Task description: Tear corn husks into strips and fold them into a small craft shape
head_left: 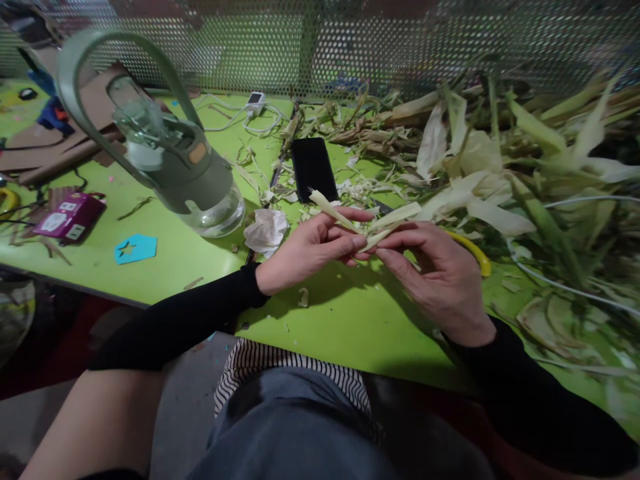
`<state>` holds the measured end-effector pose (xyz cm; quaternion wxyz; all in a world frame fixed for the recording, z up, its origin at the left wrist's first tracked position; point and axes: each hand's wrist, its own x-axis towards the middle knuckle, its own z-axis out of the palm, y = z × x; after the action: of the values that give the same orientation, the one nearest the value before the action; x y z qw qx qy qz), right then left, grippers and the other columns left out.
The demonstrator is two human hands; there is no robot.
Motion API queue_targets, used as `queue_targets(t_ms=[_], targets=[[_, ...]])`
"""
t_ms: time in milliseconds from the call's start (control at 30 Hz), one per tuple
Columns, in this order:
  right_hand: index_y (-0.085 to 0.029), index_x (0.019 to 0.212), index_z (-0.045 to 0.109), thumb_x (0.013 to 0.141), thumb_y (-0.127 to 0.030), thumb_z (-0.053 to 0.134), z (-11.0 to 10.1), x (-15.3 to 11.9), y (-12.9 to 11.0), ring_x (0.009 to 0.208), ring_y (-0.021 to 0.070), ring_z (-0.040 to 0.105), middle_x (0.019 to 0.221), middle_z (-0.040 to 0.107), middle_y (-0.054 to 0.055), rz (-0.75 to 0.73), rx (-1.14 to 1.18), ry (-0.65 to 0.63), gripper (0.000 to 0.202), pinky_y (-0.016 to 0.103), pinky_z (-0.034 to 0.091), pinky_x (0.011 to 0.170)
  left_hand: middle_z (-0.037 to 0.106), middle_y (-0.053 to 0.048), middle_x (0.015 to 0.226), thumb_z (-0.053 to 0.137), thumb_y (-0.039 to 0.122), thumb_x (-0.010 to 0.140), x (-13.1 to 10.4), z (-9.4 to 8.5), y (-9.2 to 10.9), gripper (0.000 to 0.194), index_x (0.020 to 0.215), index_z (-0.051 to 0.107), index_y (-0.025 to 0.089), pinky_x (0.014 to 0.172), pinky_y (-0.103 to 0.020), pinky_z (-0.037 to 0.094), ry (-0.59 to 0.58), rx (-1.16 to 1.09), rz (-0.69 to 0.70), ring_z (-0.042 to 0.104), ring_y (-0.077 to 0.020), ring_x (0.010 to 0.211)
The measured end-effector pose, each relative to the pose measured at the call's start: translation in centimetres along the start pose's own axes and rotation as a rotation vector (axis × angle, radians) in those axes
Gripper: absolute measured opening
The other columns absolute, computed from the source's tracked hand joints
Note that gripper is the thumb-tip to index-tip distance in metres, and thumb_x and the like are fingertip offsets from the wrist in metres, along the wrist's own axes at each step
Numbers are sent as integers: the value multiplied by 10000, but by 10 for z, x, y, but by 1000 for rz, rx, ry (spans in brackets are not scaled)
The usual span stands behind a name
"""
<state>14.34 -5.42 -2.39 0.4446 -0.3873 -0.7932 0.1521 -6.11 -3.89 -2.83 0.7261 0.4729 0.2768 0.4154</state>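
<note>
Between both hands are pale strips of corn husk (395, 219), held a little above the green table. My left hand (320, 239) is closed, thumb and fingers pinching the strips where they cross. One strip with a frayed end sticks up past its index finger. My right hand (435, 273) pinches the right-hand side of the same strips with thumb and fingertips. Beyond the hands lies a black phone (314, 169). By my left wrist is a crumpled white paper (267, 231). A yellow handle (470, 252) shows partly behind my right hand.
On the left stands a tall green bottle (195, 177) with a loop handle. Loose corn husks (480, 153) are heaped at the right, with a white cord (560, 283) across them. A purple box (70, 217), blue paper cutout (135, 249) and white charger (255, 103) lie around.
</note>
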Motion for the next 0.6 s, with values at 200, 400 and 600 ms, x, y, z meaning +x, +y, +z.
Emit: queue_targets(t_ms=[200,400,600], targets=[[-287,961,731,895,-199,723,-2,1,-4,830,208,719,916,751,18,1,-2,-5,110,374,575,755,728,-22,841,735,286,886,0,1,-1,311,1103,597,112,788,-253,565,43,-26,-108,716,-108,807],[-336,1037,744,951,-171,636,-7,2,-8,863,212,728,949,762,5,-119,-70,-96,215,369,582,779,709,-10,799,624,180,946,0,4,1,149,1068,575,110,780,-244,566,76,-64,-165,696,-81,738],[-321,1008,758,918,-224,710,-6,0,-6,1012,249,682,1054,675,59,-144,-204,-29,141,421,576,863,671,3,768,686,292,912,-2,7,-8,236,1036,583,120,728,-244,543,-16,101,-44,662,-86,704]])
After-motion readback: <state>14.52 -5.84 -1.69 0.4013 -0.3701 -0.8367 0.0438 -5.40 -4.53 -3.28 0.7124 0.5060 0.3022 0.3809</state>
